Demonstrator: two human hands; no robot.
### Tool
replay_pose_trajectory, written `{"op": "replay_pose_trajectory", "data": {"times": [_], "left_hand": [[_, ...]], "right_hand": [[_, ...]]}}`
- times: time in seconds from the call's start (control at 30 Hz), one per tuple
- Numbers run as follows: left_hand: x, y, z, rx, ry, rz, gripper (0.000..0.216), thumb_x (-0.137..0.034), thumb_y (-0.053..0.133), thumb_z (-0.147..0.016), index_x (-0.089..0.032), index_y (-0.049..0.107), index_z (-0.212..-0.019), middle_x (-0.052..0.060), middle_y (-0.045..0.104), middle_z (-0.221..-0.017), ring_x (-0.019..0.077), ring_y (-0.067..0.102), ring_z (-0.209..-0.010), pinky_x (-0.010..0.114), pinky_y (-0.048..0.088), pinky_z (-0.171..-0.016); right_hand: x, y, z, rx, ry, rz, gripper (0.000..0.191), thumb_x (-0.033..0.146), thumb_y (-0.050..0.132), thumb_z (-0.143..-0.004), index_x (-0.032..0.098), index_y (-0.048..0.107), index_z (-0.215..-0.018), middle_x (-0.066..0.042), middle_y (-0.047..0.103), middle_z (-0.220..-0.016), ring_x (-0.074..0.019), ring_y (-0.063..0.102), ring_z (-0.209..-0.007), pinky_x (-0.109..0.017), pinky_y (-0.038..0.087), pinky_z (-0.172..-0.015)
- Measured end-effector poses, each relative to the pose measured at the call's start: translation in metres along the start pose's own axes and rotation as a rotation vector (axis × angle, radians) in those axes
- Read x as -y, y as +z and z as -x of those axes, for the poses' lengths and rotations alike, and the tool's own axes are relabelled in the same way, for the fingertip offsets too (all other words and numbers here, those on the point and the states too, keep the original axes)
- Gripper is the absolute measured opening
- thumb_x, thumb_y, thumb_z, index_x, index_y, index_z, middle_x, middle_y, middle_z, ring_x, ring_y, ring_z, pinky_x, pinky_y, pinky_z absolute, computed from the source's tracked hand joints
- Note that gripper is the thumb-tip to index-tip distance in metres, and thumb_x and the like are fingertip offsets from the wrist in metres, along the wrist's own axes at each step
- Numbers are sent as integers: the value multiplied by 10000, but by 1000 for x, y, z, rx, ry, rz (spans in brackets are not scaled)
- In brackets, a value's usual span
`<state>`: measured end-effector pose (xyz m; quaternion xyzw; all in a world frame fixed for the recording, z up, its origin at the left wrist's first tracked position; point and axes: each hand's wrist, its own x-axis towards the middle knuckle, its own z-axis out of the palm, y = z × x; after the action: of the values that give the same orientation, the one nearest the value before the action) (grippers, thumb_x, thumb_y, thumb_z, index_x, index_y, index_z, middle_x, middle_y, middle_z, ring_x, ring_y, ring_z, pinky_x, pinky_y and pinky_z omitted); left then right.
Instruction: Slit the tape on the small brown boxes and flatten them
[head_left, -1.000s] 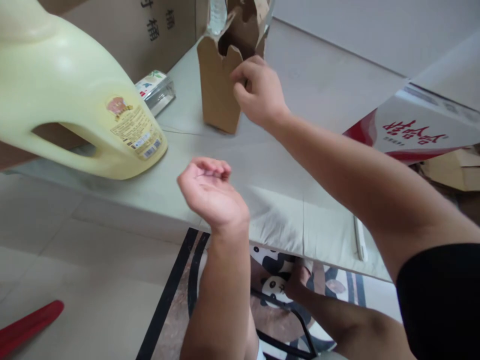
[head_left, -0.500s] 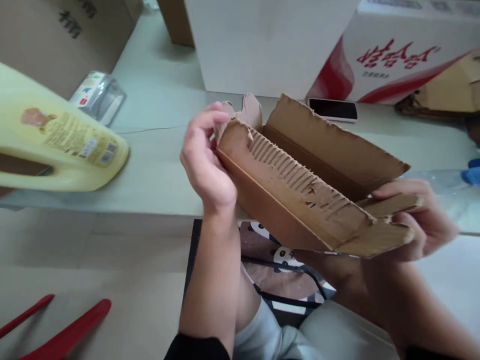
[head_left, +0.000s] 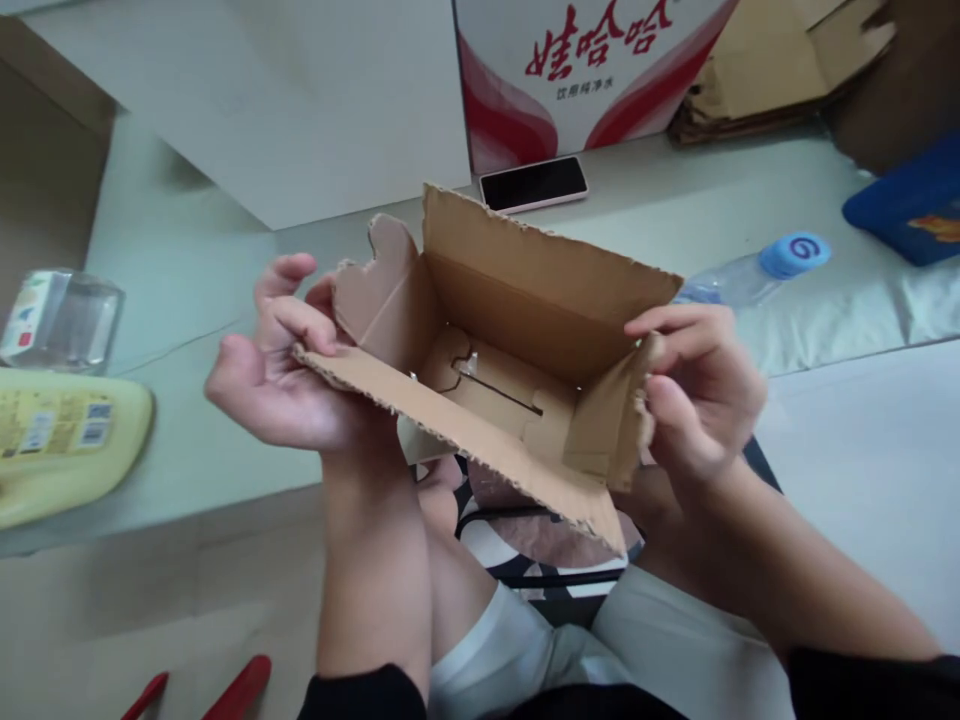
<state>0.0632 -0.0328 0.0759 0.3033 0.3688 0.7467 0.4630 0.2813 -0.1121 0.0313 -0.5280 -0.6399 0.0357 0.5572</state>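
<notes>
A small brown cardboard box (head_left: 510, 300), its top flaps raised and their edges torn, is held up in front of me. I look down into it and see interlocking tabs on its bottom. My left hand (head_left: 292, 370) supports the left end, fingers at the end flap and the near flap's corner, thumb sticking out away from the card. At the other end, my right hand (head_left: 697, 385) pinches the right end flap between thumb and fingers. The box hangs between the table's front edge and my lap.
On the table (head_left: 202, 370) stand a large white box (head_left: 315, 90) and a red-and-white carton (head_left: 585, 70), with a phone (head_left: 534, 184) before them. A yellow jug (head_left: 67, 440) and clear container (head_left: 64, 320) lie left; a blue-capped bottle (head_left: 750, 275), flattened cardboard (head_left: 780, 60) and blue container (head_left: 907, 200), right.
The box has turned so its open top faces me and its inside shows. My left hand has shifted its grip and its thumb now points outward. The view has swung right.
</notes>
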Motion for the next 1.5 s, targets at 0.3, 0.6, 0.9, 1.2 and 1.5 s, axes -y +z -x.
{"op": "replay_pose_trajectory", "data": {"times": [0.3, 0.6, 0.9, 1.2, 1.5], "left_hand": [[37, 3, 5, 100, 157, -164, 527, -89, 248, -1053, -163, 533, -616, 9, 612, -857, 100, 671, -707, 287, 545, -755], [57, -10, -4, 204, 283, -335, 240, 66, 584, -900, -142, 635, -1007, 1, 657, -1053, 99, 687, -974, 263, 546, -1000], [85, -40, -30, 383, 366, -352, 176, -185, 631, -897, -212, 733, -1039, 40, 743, -1133, 218, 695, -1087, 394, 542, -1038], [75, -37, -28, 337, 284, -402, 325, -7, 573, -740, -184, 818, -858, 47, 786, -1043, 233, 709, -1082, 439, 523, -1054], [70, -34, -31, 183, 162, -285, 352, -20, 528, -571, -137, 808, -750, 62, 799, -956, 213, 728, -1002, 428, 527, -1078]], "right_hand": [[-29, 9, 25, 199, 230, -138, 813, 573, 539, -914, 497, 55, -1563, -52, 536, -1477, -296, 603, -1327, -517, 611, -940], [-27, 13, 27, 213, 189, -299, 314, 458, 554, -968, 354, 591, -1262, -33, 639, -1389, -283, 596, -1345, -552, 503, -1148], [-38, 20, 31, 149, 166, -491, 354, 509, 449, -971, 284, 702, -1071, -38, 639, -1374, -321, 562, -1337, -601, 406, -1191], [-37, 19, 29, 167, 150, -439, 336, 533, 451, -983, 294, 639, -1125, -52, 607, -1396, -328, 524, -1374, -607, 389, -1196], [-41, 19, 34, 176, 193, -412, 536, 642, 435, -974, 343, 453, -1419, -66, 551, -1455, -319, 530, -1388, -578, 409, -1207]]}}
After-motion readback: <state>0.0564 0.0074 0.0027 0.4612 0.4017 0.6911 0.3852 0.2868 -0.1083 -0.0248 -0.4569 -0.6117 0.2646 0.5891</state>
